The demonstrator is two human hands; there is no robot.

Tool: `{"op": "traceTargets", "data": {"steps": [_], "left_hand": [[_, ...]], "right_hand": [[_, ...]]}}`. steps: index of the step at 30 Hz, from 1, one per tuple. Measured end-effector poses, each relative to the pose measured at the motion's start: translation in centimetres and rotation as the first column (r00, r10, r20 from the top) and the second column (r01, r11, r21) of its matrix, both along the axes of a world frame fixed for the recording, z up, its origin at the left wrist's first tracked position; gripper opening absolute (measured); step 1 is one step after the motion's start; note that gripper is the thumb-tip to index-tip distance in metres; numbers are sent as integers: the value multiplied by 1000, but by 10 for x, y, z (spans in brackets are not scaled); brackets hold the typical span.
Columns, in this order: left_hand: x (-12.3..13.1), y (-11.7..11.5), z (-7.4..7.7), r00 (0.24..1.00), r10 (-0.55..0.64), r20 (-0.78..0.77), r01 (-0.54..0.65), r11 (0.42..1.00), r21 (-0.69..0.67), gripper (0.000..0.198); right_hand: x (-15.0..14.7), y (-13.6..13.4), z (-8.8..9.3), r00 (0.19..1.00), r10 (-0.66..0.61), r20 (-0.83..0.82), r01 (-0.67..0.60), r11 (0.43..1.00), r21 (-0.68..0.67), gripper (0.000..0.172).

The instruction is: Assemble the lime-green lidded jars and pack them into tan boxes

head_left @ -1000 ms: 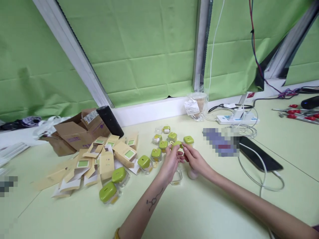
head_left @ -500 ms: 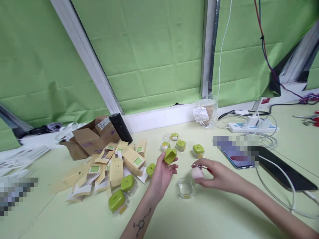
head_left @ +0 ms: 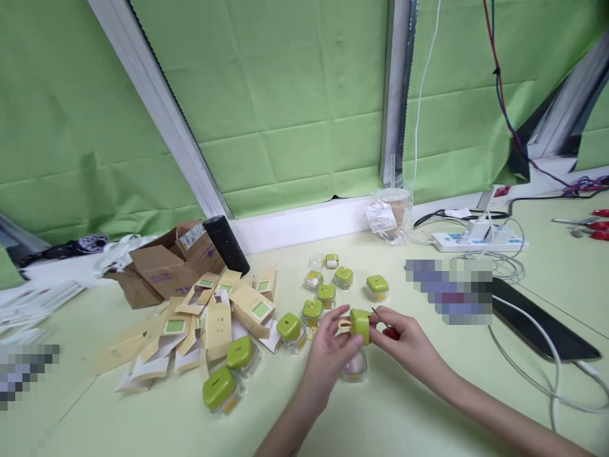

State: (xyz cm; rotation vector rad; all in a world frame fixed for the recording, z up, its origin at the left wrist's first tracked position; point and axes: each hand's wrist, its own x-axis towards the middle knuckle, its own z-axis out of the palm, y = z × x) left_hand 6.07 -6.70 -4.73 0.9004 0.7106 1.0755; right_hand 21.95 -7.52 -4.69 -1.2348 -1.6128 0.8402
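Observation:
My left hand (head_left: pixel 328 355) pinches a green square lid (head_left: pixel 360 325) by its left side, where a pale loop (head_left: pixel 344 324) sticks out. On the lid's right side, my right hand (head_left: pixel 399 336) touches it with closed fingers. A thin metal tool with a red handle (head_left: pixel 392 332) is tucked in that hand; its kind is hard to make out. Just below the lid, a clear square container (head_left: pixel 356 371) stands on the table with a whitish piece inside, partly covered by my left fingers. Close by on the left is a closed green-lidded container (head_left: pixel 313 310).
More green-lidded containers (head_left: pixel 221 388) stand left and behind. Opened cardboard packs (head_left: pixel 219 330) lie heaped before a brown box (head_left: pixel 162 263) and a black cylinder (head_left: pixel 226 244). To the right are phones (head_left: pixel 542 320), cables and a power strip (head_left: pixel 447 242); a bagged cup (head_left: pixel 394 216) is behind.
The whitish piece has left my right hand and is in the clear container. My left hand has brought the green lid down and right over it, and my right hand has come to the lid.

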Motion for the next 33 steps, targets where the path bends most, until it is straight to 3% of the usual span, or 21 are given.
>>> {"op": "traceTargets", "data": {"steps": [8, 16, 20, 24, 33], "left_hand": [[2, -6, -3, 987, -32, -156, 51, 992, 118, 44], [2, -8, -4, 979, -123, -162, 154, 969, 192, 43], [4, -5, -6, 985, -89, -151, 119, 972, 203, 49], [3, 0, -8, 985, -38, -166, 68, 981, 181, 53], [-2, -2, -15, 976, -93, -199, 142, 958, 250, 39]], "right_hand": [[1, -1, -6, 990, 64, -125, -68, 997, -24, 27], [1, 0, -11, 950, 66, -305, -119, 980, -160, 35], [3, 2, -12, 950, 77, -303, -120, 985, -124, 33], [3, 6, -12, 955, 75, -286, -128, 977, -171, 31], [-1, 3, -10, 952, 85, -296, -128, 983, -131, 26]]}}
